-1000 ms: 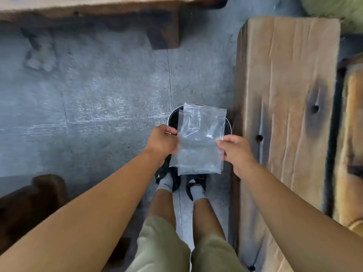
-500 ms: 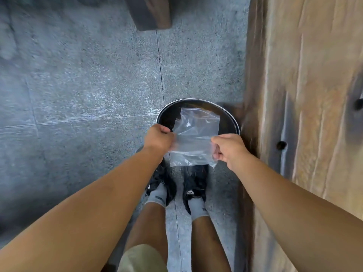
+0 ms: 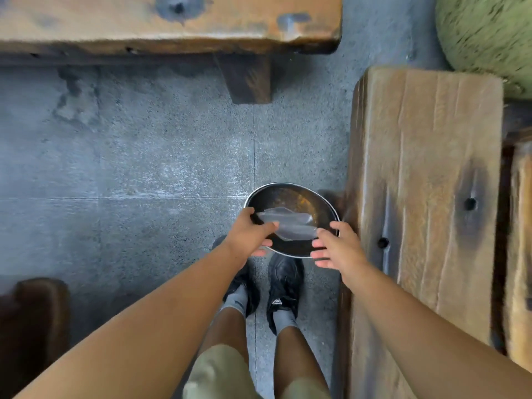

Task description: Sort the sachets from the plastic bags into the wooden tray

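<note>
An empty-looking clear plastic bag (image 3: 290, 227) hangs crumpled and flat over the mouth of a round black bin (image 3: 322, 201) with a metal rim, on the floor in front of my feet. My left hand (image 3: 249, 236) hovers at the bag's left end with fingers spread, its thumb tip just at the bag's edge. At the bag's right end my right hand (image 3: 338, 250) is open, fingers apart, gripping nothing. No sachets or tray are in view.
A long wooden bench (image 3: 426, 214) runs along the right, close to the bin. Another wooden bench (image 3: 161, 21) crosses the top, with its leg (image 3: 246, 79) on the grey concrete floor. A dark wooden piece (image 3: 31, 321) sits lower left. My black shoes (image 3: 285, 280) stand below the bin.
Both hands held the bag stretched upright above the bin. They have since let go and spread their fingers, and the bag has crumpled down over the bin's mouth.
</note>
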`<state>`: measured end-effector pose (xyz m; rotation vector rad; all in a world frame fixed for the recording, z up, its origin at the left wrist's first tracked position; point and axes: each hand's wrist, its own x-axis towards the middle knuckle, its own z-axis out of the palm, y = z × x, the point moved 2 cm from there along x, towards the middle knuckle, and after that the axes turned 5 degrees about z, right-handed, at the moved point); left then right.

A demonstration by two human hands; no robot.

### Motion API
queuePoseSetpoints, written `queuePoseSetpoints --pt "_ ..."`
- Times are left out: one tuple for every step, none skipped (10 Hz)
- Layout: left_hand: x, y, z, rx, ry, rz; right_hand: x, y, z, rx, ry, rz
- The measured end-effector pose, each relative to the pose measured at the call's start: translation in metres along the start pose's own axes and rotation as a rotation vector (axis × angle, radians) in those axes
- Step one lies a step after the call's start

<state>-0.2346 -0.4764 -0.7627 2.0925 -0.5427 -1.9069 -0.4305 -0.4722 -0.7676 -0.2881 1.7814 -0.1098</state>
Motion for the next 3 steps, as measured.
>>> queuePoseSetpoints --pt "-0.051 0.021 -0.014 0.084 0.035 0.024 -0.05 -0.018 -0.01 -0.103 -0.018 -0.037" --pt "-0.111 0.043 -0.03 0.155 0.079 0.125 -0.111 -0.039 -0.011 -0.248 -0.067 -0.141" --pt "-0.18 0.056 -0.049 0.139 0.156 0.267 -0.179 -0.049 0.002 -0.403 -0.104 -0.287"
